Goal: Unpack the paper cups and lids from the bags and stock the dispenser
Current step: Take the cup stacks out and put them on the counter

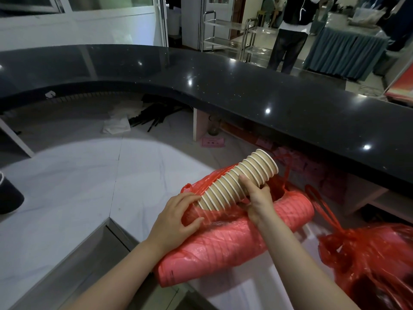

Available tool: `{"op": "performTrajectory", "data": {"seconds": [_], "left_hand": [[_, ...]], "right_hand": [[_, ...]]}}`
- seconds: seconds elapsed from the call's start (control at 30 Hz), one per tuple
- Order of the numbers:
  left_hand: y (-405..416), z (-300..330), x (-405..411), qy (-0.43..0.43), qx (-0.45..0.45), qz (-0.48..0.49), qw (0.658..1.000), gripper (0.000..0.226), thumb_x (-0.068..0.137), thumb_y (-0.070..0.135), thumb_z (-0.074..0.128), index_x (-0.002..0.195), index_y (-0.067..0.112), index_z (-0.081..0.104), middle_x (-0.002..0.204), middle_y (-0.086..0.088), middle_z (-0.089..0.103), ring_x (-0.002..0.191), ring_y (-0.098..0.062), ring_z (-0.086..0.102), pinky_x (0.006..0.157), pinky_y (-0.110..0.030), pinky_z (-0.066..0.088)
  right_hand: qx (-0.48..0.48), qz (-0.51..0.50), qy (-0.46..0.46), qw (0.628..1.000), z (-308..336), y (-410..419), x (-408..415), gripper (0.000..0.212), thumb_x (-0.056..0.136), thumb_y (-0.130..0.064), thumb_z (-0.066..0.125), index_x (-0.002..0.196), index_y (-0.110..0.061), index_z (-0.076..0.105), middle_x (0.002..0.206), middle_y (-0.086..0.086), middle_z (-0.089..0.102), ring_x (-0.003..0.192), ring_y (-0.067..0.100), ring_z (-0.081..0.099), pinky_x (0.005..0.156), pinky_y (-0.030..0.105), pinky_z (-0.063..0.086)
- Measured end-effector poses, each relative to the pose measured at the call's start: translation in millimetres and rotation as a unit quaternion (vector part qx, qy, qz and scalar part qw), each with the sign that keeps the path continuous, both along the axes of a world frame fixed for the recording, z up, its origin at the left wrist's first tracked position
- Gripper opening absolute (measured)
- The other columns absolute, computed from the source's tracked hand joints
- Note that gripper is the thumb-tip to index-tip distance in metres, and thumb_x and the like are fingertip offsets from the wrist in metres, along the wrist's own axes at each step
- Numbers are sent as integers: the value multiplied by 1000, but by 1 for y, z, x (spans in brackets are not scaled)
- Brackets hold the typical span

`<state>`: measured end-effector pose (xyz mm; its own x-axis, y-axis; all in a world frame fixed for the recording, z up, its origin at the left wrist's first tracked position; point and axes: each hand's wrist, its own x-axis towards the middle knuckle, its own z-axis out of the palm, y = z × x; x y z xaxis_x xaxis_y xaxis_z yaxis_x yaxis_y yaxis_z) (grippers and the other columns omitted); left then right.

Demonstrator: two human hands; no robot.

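White worktop (78, 186) | ribbed tan cup stack (240, 180), white rims | seemingly half-bagged

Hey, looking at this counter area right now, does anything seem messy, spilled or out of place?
Yes, on the floor behind the white worktop: crumpled white sheets and a loose tangle of black rods lie scattered under the black counter. The cup stack itself looks neat as the right hand grips it.

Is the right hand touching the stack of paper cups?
Touching. The head view shows the right hand with fingers curled round the stack of paper cups.
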<state>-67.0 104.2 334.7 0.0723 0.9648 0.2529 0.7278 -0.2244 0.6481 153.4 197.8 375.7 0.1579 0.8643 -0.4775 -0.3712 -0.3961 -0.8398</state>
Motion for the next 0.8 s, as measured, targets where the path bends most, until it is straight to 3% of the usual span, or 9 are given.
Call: {"op": "performTrajectory", "data": {"seconds": [0.1, 0.23, 0.37, 0.47, 0.63, 0.7, 0.8], "left_hand": [[0, -1, -1, 11, -26, -6, 1000, 67, 82, 65, 54, 143, 39, 43, 140, 28, 34, 133, 10, 26, 106, -9, 19], [2, -10, -11, 38, -47, -2, 998, 70, 83, 73, 47, 142, 36, 45, 143, 19, 43, 132, 0, 35, 111, -24, 28], [8, -10, -13, 47, -87, 23, 995, 85, 81, 88, 15, 128, 35, 61, 134, 17, 55, 130, -10, 41, 109, -37, 32], [19, 0, -8, 91, -99, 49, 990, 77, 78, 79, 21, 118, 33, 68, 132, 12, 56, 129, -16, 41, 106, -37, 31], [31, 12, -6, 92, -42, -49, 994, 79, 76, 70, 45, 143, 27, 46, 150, 8, 39, 141, -13, 26, 118, -36, 21], [32, 18, 0, 94, -46, -110, 988, 85, 74, 65, 54, 148, 26, 38, 151, 8, 40, 141, -13, 31, 118, -35, 25], [38, 26, 10, 72, -118, -95, 986, 97, 68, 61, 64, 151, 32, 24, 147, 8, 45, 132, -16, 45, 109, -36, 39]], "right_hand": [[25, -26, -14, 999, 6, 1, 8, 70, 77, -25, 83, 135, -20, 44, 121, 1, 63, 102, 23, 66, 70, 40, 57], [60, -60, -15, 996, 17, 8, 31, 70, 75, -24, 84, 133, -22, 45, 124, 4, 64, 104, 24, 67, 83, 47, 58], [69, -52, -20, 996, 19, 6, 42, 72, 75, -24, 84, 135, -22, 45, 123, 3, 64, 103, 23, 68, 82, 47, 59], [82, -48, -22, 995, 20, 2, 43, 75, 73, -26, 85, 136, -22, 45, 124, 3, 64, 103, 23, 68, 85, 49, 59], [121, -41, -18, 992, 23, -3, 41, 70, 75, -22, 84, 134, -21, 47, 123, 4, 66, 103, 22, 70, 88, 47, 58], [143, -29, -22, 989, 25, -5, 39, 74, 73, -23, 86, 136, -21, 47, 124, 4, 66, 104, 21, 70, 90, 48, 57], [172, -27, -36, 984, 29, -6, 35, 78, 70, -26, 88, 137, -22, 48, 124, 2, 67, 106, 21, 69, 94, 51, 55]]}}
